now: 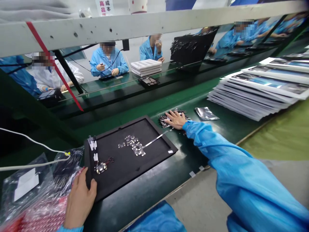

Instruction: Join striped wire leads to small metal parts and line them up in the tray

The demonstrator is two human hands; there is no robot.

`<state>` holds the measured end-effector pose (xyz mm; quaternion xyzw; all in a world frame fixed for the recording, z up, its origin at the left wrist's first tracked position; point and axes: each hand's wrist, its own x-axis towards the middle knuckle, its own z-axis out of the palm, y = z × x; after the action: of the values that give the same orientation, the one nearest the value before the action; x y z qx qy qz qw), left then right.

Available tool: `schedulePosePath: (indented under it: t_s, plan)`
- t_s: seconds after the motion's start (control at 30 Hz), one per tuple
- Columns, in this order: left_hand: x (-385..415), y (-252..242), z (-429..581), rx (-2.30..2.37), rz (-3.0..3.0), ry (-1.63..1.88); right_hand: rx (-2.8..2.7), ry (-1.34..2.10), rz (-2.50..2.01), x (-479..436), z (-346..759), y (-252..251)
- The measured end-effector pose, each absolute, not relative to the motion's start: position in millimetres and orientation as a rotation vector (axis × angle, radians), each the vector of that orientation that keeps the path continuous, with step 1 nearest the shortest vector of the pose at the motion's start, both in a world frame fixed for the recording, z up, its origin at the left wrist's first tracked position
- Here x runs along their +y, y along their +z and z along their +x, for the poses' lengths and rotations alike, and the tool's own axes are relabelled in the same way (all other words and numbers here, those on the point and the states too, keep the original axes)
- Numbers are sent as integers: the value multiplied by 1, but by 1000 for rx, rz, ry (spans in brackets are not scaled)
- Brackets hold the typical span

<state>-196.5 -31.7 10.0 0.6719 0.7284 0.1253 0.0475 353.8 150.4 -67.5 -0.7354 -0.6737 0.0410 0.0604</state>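
A black tablet-like frame (154, 154) lies on the green belt with small circuit parts (134, 145) and a thin flat ribbon (154, 140) inside it. My left hand (79, 199) grips the frame's near left corner, thumb on top. My right hand (176, 120), arm stretched out in a blue sleeve, rests with fingers spread on a pile of small dark parts (166, 120) just beyond the frame's far right corner.
A silvery bag (206, 113) lies right of the pile. Stacked white trays (260, 90) fill the right side. Plastic bags (36, 190) and a white cable (33, 165) sit at the left. People in blue coats work across the line.
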Motion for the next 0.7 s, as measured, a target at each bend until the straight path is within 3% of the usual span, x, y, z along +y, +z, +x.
schedulePosePath:
  t_s: [0.3, 0.5, 0.7]
  plan:
    - [-53, 12, -238, 2319, 1953, 271, -2086, 186, -2013, 132, 290, -59]
    - [-63, 9, -243, 2268, 1970, 322, -1824, 157, -2052, 97, 354, -31]
    - [-79, -6, -265, 2215, 2029, 442, -1735, 193, -2148, 44, 400, -55]
